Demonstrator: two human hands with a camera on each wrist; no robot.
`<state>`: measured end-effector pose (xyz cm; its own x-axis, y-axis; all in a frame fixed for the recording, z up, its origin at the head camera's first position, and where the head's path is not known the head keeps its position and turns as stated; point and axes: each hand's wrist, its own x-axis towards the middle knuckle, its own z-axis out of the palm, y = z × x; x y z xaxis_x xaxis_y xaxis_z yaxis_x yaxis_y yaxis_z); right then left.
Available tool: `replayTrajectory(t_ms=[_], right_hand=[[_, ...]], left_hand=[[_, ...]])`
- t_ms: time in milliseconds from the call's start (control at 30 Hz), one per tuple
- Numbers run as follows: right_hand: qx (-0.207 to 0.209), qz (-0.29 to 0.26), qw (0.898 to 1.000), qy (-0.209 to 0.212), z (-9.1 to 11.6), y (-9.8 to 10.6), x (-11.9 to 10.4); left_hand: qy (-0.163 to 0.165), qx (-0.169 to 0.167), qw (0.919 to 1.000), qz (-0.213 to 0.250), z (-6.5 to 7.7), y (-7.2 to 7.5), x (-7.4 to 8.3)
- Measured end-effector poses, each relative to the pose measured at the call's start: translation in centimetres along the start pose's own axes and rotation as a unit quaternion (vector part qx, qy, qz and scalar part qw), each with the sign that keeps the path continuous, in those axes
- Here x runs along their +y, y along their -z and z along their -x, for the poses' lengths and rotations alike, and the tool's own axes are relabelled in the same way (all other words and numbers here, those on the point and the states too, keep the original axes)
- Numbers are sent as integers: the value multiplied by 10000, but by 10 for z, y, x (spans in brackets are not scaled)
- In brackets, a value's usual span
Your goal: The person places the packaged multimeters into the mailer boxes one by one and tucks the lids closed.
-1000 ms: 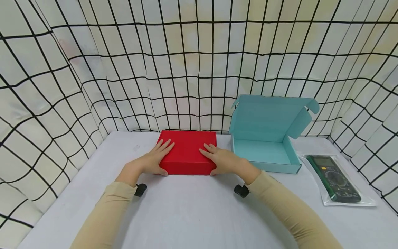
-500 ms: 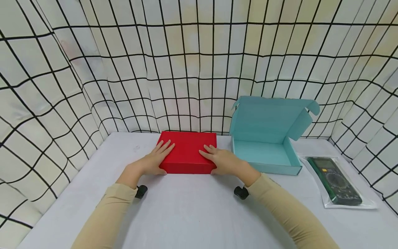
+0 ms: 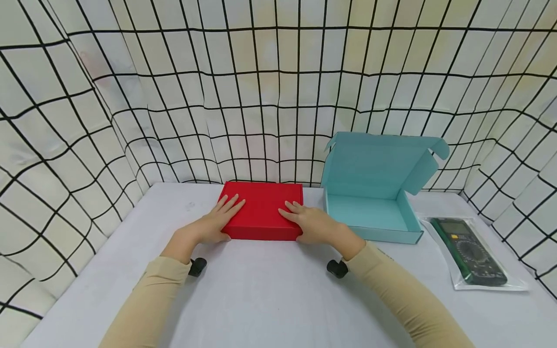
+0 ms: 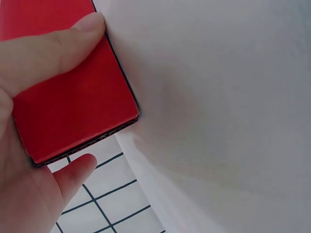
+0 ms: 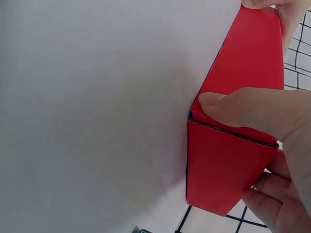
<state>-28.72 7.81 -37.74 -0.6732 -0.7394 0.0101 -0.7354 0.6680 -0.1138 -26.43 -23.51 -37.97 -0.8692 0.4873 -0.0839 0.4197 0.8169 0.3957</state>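
Red box [image 3: 263, 208] rests on the counter [image 3: 270, 290], gripped at its front corners by the left hand [image 3: 211, 225] and right hand [image 3: 316, 225], its front face [image 3: 263, 233] showing slimmer than a second ago, suggesting it is being pressed closed.

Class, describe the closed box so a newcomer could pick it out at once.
Find the white-covered table. Near its far edge, between the person's bare left hand and right hand, lies a flat rectangular red cardboard box. Unlike the turquoise cardboard box standing open to its right, it is red and shut.
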Motion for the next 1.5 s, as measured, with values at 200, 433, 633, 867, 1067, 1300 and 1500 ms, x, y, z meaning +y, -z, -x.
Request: replayTrajectory(t_ms=[200, 433, 633, 867, 1067, 1300, 1500], right_hand=[[-4, 56, 10000, -5, 2, 3, -1], [-47, 190, 9998, 101, 2, 5, -1], [-314, -48, 9995, 77, 4, 8, 0], [-211, -1007, 9947, 43, 17, 23, -1], [576, -1088, 9907, 585, 30, 37, 4], [1837, -1184, 9739, 610, 51, 49, 23], [2285, -1124, 9670, 21, 74, 58, 44]], left_hand=[[-7, -50, 9999, -133, -2, 1, 2], [35, -16, 9996, -263, -2, 4, 3], [107, -27, 9997, -231, -2, 4, 4], [409, -41, 9991, 55, -4, 5, 8], [490, -1, 9978, 448, -7, 13, 8], [918, 484, 9917, 761, -10, 16, 6], [1033, 946, 9880, 655, -19, 18, 18]])
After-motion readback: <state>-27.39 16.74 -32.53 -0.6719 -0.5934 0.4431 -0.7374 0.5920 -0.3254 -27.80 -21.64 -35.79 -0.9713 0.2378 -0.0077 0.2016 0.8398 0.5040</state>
